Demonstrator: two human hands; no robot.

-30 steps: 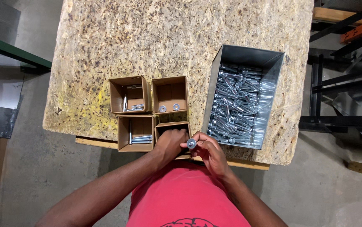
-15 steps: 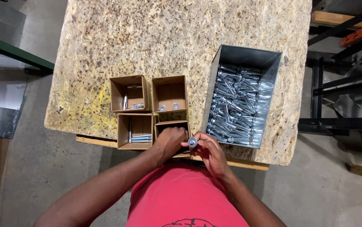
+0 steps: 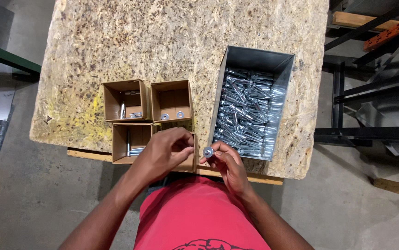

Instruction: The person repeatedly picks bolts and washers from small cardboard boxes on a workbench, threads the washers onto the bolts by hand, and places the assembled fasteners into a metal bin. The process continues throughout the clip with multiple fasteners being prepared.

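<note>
- Four small brown boxes [image 3: 172, 101] sit in a square near the table [image 3: 93, 46] front edge; two hold bolts, one washers [image 3: 172, 115].
- Right hand [image 3: 225, 164] pinches a bolt [image 3: 208, 151] just beside the grey steel bin [image 3: 259, 60] of bolts.
- Left hand [image 3: 164, 153] curls over the nearest box, fingertips pinched; contents unclear.

Both forearms reach forward and converge at mid-body. Left hand [image 3: 164, 152] palm down, fingers curled inward, fingertips pointing right. Right hand [image 3: 225, 162] just beside it, fingers pinched closed at the tips, wrist slightly bent.
</note>
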